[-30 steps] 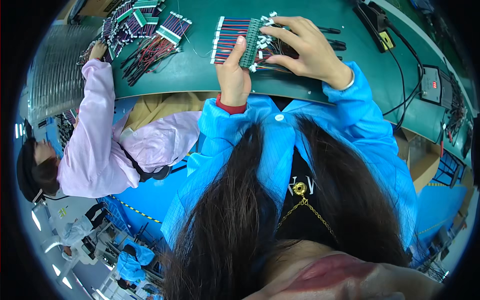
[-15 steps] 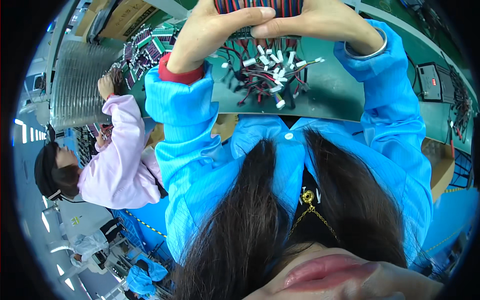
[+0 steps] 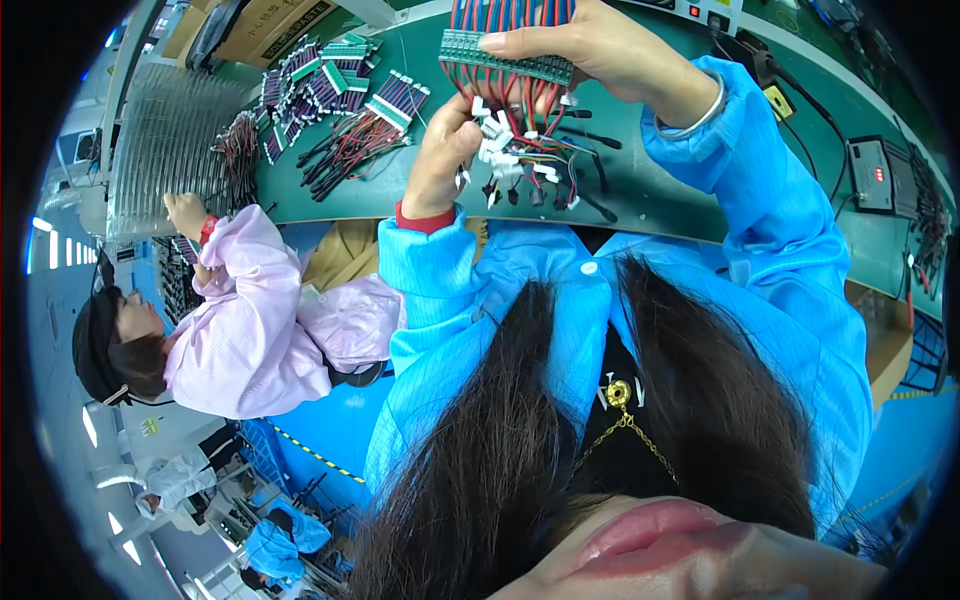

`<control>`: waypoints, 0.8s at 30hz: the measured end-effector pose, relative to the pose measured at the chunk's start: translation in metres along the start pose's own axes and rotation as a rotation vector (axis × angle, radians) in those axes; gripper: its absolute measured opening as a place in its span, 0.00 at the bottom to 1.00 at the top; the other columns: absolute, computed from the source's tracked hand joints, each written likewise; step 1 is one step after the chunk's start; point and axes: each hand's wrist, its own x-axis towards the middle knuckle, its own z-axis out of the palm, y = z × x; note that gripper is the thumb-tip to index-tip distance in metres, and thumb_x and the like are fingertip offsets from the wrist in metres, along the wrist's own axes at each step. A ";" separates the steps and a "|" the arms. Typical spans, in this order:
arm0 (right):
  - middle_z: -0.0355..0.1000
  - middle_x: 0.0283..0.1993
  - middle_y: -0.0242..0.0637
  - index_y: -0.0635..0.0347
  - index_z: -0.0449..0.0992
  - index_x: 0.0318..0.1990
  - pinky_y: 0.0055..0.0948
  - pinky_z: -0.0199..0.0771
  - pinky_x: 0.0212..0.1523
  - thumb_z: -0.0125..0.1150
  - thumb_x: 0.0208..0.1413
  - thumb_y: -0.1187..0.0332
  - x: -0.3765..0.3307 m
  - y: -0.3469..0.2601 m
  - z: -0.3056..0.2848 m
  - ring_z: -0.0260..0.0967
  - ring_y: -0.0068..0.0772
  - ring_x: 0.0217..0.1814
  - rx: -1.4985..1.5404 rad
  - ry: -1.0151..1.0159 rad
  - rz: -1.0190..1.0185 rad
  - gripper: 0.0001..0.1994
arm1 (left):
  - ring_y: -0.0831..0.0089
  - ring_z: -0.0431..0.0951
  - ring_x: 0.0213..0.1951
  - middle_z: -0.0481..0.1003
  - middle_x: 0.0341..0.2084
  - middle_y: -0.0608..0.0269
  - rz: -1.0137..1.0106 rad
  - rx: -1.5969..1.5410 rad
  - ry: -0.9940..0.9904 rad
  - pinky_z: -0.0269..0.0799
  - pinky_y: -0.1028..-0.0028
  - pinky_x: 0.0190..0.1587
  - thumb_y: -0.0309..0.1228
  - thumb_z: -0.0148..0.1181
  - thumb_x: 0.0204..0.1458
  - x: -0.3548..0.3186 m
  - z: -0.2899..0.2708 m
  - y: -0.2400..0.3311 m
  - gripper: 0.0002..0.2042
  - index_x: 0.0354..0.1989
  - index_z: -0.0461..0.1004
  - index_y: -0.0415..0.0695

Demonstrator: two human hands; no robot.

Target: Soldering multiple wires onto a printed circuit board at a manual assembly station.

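A green strip-shaped circuit board panel (image 3: 505, 60) is held up over the bench, with red, blue and black wires running off it. My right hand (image 3: 625, 58) grips its right part, thumb across the front and fingers behind. My left hand (image 3: 440, 165) is closed on the hanging red and black wires (image 3: 498, 85) just below the panel, its fingers partly hidden behind them. White connector plugs (image 3: 500, 142) and black-tipped leads dangle in a bunch beside the left hand.
Wired green board panels (image 3: 320, 85) lie piled at the left on the green bench (image 3: 660, 190), with another wired panel (image 3: 395, 105) beside them. A co-worker in pink (image 3: 245, 330) reaches toward clear plastic trays (image 3: 170, 140). A box with a red display (image 3: 870, 175) stands at the right.
My left hand has left the panel's upper part and come down to the hanging wires. The panel is more exposed, still in my right hand. The co-worker's hand has moved down and left.
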 end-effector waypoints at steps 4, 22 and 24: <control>0.79 0.42 0.34 0.64 0.76 0.51 0.22 0.79 0.35 0.62 0.61 0.70 -0.002 -0.002 0.014 0.77 0.23 0.38 0.290 0.050 0.016 0.13 | 0.78 0.73 0.41 0.75 0.41 0.63 -0.084 0.045 0.074 0.69 0.78 0.46 0.35 0.60 0.48 0.006 -0.015 0.035 0.23 0.52 0.71 0.36; 0.82 0.34 0.33 0.60 0.85 0.40 0.27 0.77 0.42 0.73 0.54 0.59 -0.099 0.116 -0.087 0.78 0.23 0.38 -0.428 0.641 0.069 0.14 | 0.74 0.77 0.50 0.78 0.48 0.60 -0.151 0.206 -0.481 0.70 0.73 0.56 0.42 0.69 0.55 0.134 0.018 -0.100 0.28 0.60 0.71 0.39; 0.81 0.42 0.33 0.63 0.80 0.51 0.27 0.78 0.45 0.69 0.58 0.68 -0.095 0.104 -0.079 0.77 0.23 0.43 -0.302 0.608 0.060 0.15 | 0.74 0.77 0.46 0.77 0.48 0.65 -0.161 -0.046 -0.509 0.72 0.73 0.51 0.30 0.67 0.56 0.137 0.035 -0.094 0.25 0.60 0.67 0.38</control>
